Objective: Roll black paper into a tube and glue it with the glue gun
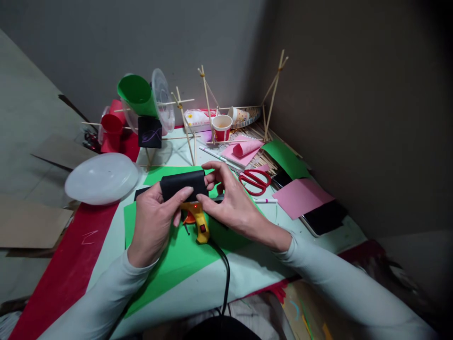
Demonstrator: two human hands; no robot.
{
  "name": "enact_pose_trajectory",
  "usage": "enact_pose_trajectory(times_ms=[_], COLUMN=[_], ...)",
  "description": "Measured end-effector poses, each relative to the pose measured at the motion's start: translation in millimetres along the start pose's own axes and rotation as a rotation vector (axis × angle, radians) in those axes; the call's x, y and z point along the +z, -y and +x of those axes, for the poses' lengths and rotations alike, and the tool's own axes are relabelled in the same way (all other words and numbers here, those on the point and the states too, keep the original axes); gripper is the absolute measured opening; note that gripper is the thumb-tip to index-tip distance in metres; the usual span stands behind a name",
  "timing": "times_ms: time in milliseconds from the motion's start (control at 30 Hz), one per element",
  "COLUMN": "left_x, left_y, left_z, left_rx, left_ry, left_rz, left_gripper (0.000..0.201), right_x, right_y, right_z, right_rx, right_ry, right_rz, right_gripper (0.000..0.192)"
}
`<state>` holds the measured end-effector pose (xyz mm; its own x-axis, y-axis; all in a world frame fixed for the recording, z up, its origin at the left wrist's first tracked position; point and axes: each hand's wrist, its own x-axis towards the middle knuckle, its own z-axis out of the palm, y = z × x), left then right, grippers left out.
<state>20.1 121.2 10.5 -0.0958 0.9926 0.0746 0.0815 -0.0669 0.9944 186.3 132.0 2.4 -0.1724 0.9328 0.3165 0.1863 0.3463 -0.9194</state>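
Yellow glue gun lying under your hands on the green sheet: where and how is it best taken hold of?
Probably by the yellow handle, coming from the near side, where it points toward the person and lies flat on the green sheet. Its front end is hidden under the black rolled paper held by the left hand and right hand. A red light glows, so avoid the tip. The black cord trails nearer still.

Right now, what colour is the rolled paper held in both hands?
Black rolled paper, clearest in the head view.
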Motion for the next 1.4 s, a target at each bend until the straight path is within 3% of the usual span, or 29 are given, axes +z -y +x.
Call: enact_pose_trajectory(times_ms=[233,400,633,800,1067,1233,1300,1400], left_x=[2.5,4.3,0.2,-0.7,-3.9,-13.4,-18.6,-26.2], left_y=[-1,-8,-15,-14,-9,-10,-12,-16], left_z=[-1,-4,-3,0,2,14,18,22], left_rx=[0.029,0.027,0.039,0.046,0.125,0.174,0.220,0.318], left_ry=[-0.011,-0.047,-0.011,0.002,0.088,0.125,0.174,0.300], left_rz=[0.057,0.110,0.123,0.129,0.233,0.369,0.456,0.614], left_gripper=[0.019,0.021,0.021,0.024,0.026,0.037,0.043,0.037], right_x=[2,4,-6,-15,-10,-33,-43,-48], right_y=[-1,-2,6,8,-12,-9,-9,-7], right_z=[-1,-3,-1,2,5,11,15,18], right_rx=[0.000,0.030,0.060,0.099,0.161,0.111,0.035,-0.075], right_ry=[-0.012,0.005,0.050,0.052,0.041,0.213,0.094,0.029], right_rz=[0.026,0.062,0.007,0.147,0.352,0.024,-0.146,-0.156], right_gripper=[0.042,0.046,0.053,0.042,0.037,0.030,0.031,0.028])
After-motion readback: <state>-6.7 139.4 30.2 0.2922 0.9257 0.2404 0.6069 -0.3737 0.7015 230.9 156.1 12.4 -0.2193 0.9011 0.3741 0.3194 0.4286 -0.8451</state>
